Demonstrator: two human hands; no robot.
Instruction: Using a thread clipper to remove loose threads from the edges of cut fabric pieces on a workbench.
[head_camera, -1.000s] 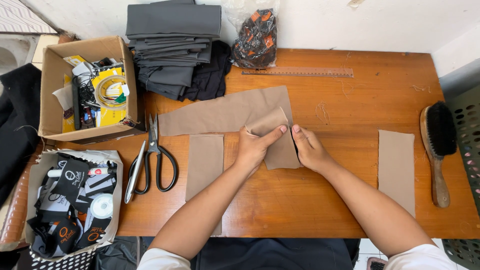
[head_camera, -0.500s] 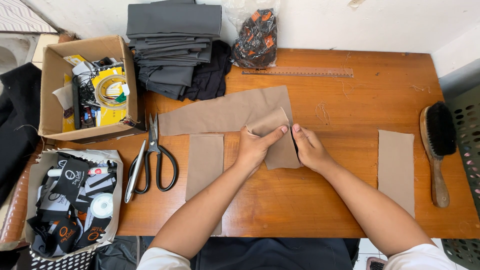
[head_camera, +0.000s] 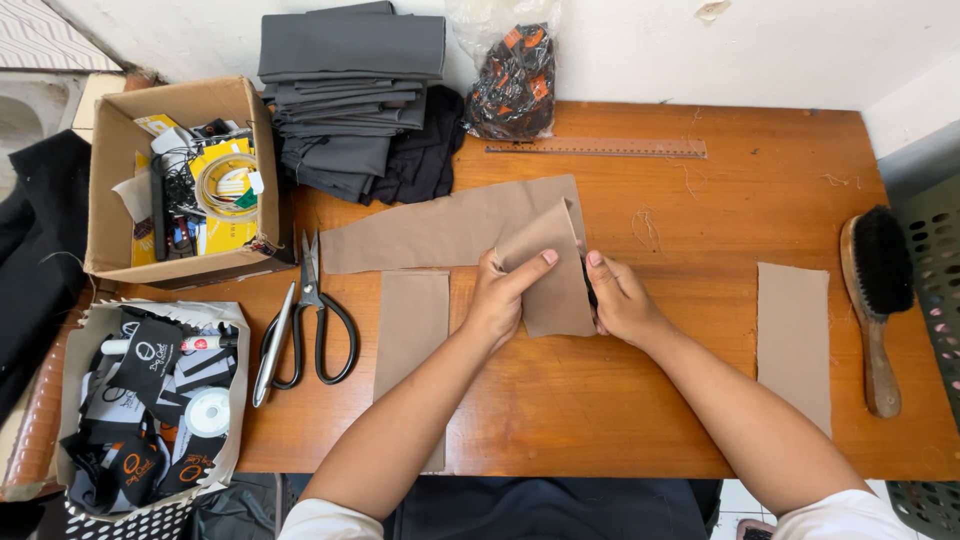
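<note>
Both my hands hold a small folded piece of brown fabric (head_camera: 552, 270) above the wooden table (head_camera: 640, 400). My left hand (head_camera: 502, 298) grips its left edge, thumb on top. On the right edge my right hand (head_camera: 618, 298) pinches the fabric, and something dark shows between its fingers. Behind lies a long brown fabric strip (head_camera: 440, 228). A narrow brown piece (head_camera: 410, 325) lies under my left forearm, and another brown rectangle (head_camera: 795, 335) lies to the right.
Large black-handled scissors (head_camera: 310, 325) lie left of my hands. A cardboard box (head_camera: 115, 180) of odds and ends, a stack of grey cloth (head_camera: 350, 90), a ruler (head_camera: 595, 149), a dark bag (head_camera: 512, 80), a brush (head_camera: 878, 290) and a basket of labels (head_camera: 150, 400) surround the table.
My hands have barely shifted; the folded brown piece stays held between them in the same place.
</note>
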